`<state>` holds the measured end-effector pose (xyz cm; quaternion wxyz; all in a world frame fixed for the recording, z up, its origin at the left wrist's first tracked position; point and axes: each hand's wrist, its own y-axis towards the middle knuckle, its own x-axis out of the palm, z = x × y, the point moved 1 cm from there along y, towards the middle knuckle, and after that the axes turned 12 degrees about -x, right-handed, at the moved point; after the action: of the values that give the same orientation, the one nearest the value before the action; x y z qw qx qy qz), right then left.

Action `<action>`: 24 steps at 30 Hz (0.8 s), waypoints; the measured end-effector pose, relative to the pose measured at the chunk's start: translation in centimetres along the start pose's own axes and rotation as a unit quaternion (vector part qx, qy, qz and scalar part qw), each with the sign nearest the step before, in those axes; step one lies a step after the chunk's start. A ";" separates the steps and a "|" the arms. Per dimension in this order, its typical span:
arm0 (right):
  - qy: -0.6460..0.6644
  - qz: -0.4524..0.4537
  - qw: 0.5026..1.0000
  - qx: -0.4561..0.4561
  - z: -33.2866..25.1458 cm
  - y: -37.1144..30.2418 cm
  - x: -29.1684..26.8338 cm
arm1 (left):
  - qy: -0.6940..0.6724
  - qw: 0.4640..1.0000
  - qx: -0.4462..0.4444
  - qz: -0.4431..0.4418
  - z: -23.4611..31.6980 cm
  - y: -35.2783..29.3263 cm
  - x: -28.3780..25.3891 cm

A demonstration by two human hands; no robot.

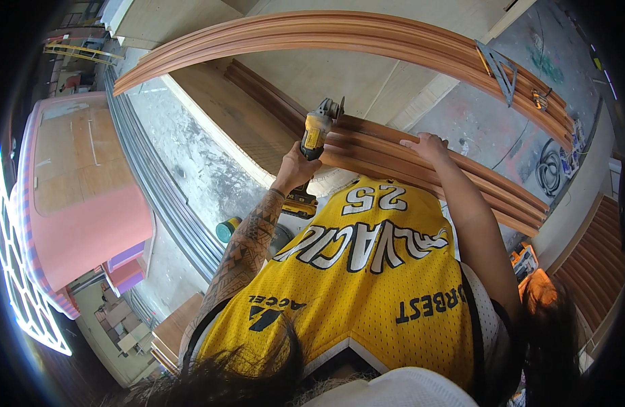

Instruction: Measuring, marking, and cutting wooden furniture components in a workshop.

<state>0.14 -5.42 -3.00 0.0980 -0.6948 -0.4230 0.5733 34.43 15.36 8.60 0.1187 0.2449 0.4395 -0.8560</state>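
Note:
My left hand [295,167] is closed round the body of a yellow and black cordless angle grinder [316,129]. The grinder's disc end points away from me, over brown wood mouldings [375,146] that lie side by side across a pale wooden frame. A battery pack [299,204] shows at its near end, below my wrist. Further right, my right hand [429,146] grips the mouldings from above, thumb toward the grinder; its fingertips are partly hidden. Whether the disc touches the wood I cannot tell.
More long mouldings [312,30] stretch across the far side, carrying a metal triangle square [499,68] and a small tool [539,100]. Grey metal lengths [146,163] lie left on the floor, near a pink cabinet [89,203]. A coiled cable [548,169] lies right.

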 end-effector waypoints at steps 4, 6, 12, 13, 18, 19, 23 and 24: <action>-0.013 -0.023 1.000 0.001 0.0 0.2 -0.4 | 0.012 1.000 -0.002 0.004 -0.4 -0.1 -0.2; -0.012 -0.022 1.000 0.004 0.1 0.2 -0.2 | 0.027 1.000 -0.001 0.009 -0.2 -0.3 -0.2; -0.014 -0.013 1.000 0.005 0.2 0.1 -0.1 | 0.021 1.000 0.000 0.003 -0.5 -0.5 -0.2; -0.010 -0.013 1.000 0.005 0.2 0.0 -0.2 | 0.024 1.000 0.003 0.003 -0.5 -0.6 -0.2; -0.009 -0.023 1.000 0.005 0.1 0.0 -0.4 | 0.024 1.000 0.010 0.001 -0.7 -0.7 -0.1; -0.005 -0.024 1.000 0.005 0.1 0.0 -0.4 | 0.025 1.000 0.013 0.002 -0.8 -0.7 -0.1; -0.009 -0.036 0.999 0.005 0.3 0.2 -0.4 | 0.022 0.999 0.036 0.017 -1.5 -0.3 0.1; -0.009 -0.033 0.999 0.004 0.3 0.2 -0.4 | 0.021 0.999 0.035 0.018 -1.8 -0.2 0.1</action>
<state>0.02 -5.91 -2.93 0.1155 -0.6751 -0.4441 0.5775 34.81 16.92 7.78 0.1157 0.2748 0.4073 -0.8633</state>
